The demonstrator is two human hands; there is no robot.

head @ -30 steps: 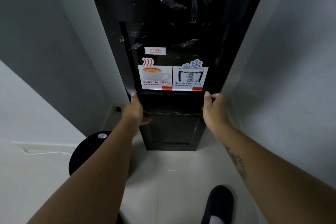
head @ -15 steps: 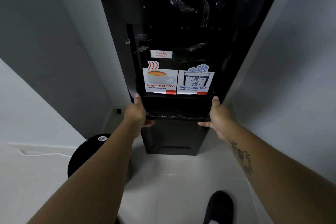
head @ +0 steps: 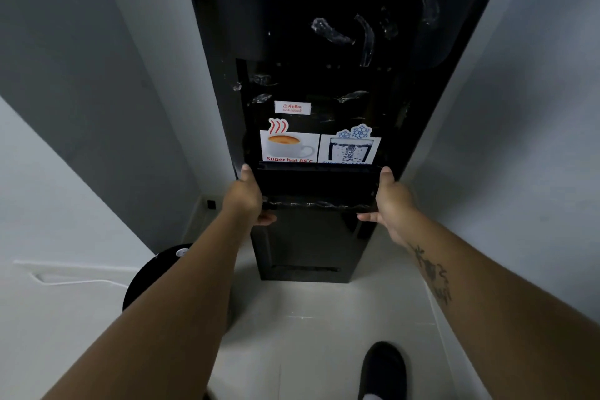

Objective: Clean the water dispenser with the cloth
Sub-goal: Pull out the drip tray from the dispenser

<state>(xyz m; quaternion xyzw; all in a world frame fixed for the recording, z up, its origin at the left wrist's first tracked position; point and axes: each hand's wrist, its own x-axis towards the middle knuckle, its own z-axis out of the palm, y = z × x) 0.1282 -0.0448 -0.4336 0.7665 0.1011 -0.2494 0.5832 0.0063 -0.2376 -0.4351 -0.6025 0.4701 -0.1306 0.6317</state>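
A tall black water dispenser (head: 324, 26) stands against the wall, its glossy front streaked with smears. Its black drip tray (head: 318, 185) sits just under the hot and cold stickers (head: 289, 146) and covers their bottom edge. My left hand (head: 245, 198) grips the tray's left end, thumb on top and fingers underneath. My right hand (head: 393, 201) grips the right end the same way. No cloth is in view.
Grey walls close in on both sides of the dispenser. A round black object (head: 146, 279) stands on the pale floor to the left, partly behind my left arm. My dark shoe (head: 383, 370) is at the bottom right. A white cable (head: 81, 282) runs along the left floor.
Both hands have kept hold of the tray's ends. The tray now sits higher against the stickers and hides their lowest strip. The view has shifted slightly.
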